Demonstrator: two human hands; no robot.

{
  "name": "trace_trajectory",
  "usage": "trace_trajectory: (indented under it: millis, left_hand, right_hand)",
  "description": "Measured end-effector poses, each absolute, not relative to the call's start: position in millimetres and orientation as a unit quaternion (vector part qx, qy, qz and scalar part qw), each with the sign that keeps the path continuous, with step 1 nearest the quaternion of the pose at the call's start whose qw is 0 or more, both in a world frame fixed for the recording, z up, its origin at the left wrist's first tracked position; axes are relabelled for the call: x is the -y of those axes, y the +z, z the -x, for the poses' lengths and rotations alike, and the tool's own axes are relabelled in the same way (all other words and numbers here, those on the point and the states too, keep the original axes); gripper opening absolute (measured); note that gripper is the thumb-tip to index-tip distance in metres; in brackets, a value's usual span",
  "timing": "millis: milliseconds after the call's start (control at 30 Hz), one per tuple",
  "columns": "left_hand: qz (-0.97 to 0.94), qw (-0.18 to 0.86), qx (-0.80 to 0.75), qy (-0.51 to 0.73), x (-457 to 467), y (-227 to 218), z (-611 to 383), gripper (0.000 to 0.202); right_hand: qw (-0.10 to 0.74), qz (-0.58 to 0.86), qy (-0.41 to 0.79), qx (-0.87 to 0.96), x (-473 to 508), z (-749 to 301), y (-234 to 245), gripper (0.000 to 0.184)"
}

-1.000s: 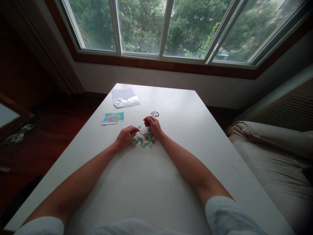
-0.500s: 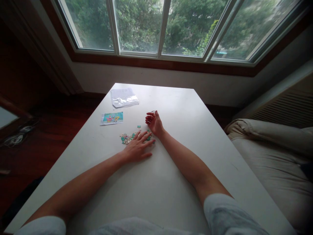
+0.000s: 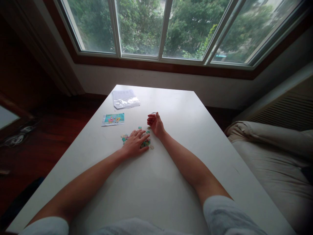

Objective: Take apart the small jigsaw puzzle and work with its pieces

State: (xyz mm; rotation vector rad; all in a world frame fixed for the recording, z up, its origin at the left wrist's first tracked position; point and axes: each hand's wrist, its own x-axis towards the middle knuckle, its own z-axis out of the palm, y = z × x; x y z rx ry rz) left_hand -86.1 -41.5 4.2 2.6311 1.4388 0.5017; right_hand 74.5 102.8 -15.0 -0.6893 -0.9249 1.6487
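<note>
My left hand (image 3: 134,143) — at the left edge of the puzzle pieces (image 3: 146,143) 1 second ago — now spreads over them mid-frame; my right hand (image 3: 156,124) curls loosely.

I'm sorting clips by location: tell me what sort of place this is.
Probably a room in a home: a window, a reddish floor and what looks like a sofa beside the table.
</note>
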Motion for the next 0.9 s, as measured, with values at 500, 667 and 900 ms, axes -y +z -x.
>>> trace_trajectory:
  millis: [500,667,900]
  left_hand:
    - [-0.893,0.039,-0.426,0.138,40.6,10.2,79.8,0.028]
    - [-0.894,0.016,-0.427,0.130,41.3,8.8,79.4,0.022]
    - [-0.892,0.015,-0.436,0.121,41.6,5.8,79.1,0.019]
  right_hand:
    - [0.538,0.257,0.711,0.374,-101.5,-72.9,-17.0,0.056]
    - [0.532,0.266,0.710,0.378,-102.4,-72.2,-17.2,0.057]
    - [0.529,0.258,0.710,0.387,-102.1,-72.2,-17.0,0.057]
